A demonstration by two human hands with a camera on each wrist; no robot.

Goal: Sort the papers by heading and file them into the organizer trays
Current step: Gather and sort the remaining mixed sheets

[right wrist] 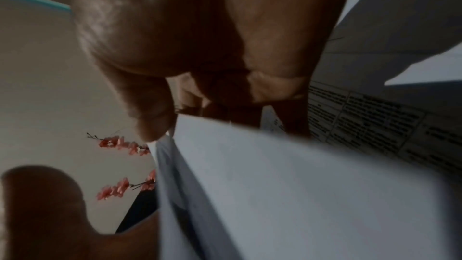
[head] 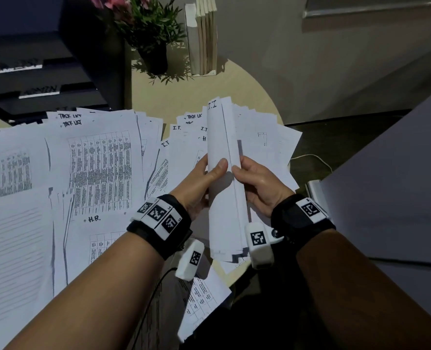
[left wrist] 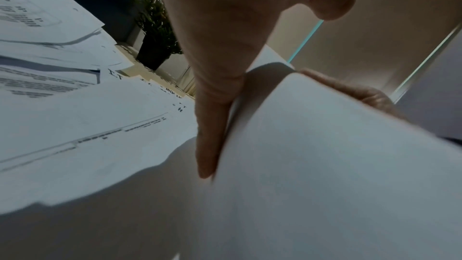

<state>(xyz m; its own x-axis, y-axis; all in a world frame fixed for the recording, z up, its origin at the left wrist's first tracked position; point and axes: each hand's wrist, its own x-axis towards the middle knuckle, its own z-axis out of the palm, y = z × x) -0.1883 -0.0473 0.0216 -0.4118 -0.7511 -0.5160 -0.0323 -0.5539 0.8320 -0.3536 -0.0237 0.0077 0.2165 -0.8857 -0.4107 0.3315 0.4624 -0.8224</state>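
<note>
Both hands hold one stack of white papers (head: 223, 173), curved lengthwise into a trough, headed "I.T." at its far end. My left hand (head: 204, 178) grips its left side with the thumb on top. My right hand (head: 255, 183) grips the right side, thumb over the edge. The left wrist view shows my left hand's fingers (left wrist: 212, 122) under the stack (left wrist: 325, 165). The stack (right wrist: 275, 185) also fills the right wrist view below my right hand's thumb (right wrist: 147, 110). The black organizer trays (head: 45, 79) stand at the far left.
Loose printed sheets (head: 95, 173) headed "Task List", "H.R." and "I.T." cover the round wooden table (head: 209, 87). A potted plant (head: 151, 46) with pink flowers and upright books (head: 204, 36) stand at the back. A grey panel (head: 399, 185) lies to the right.
</note>
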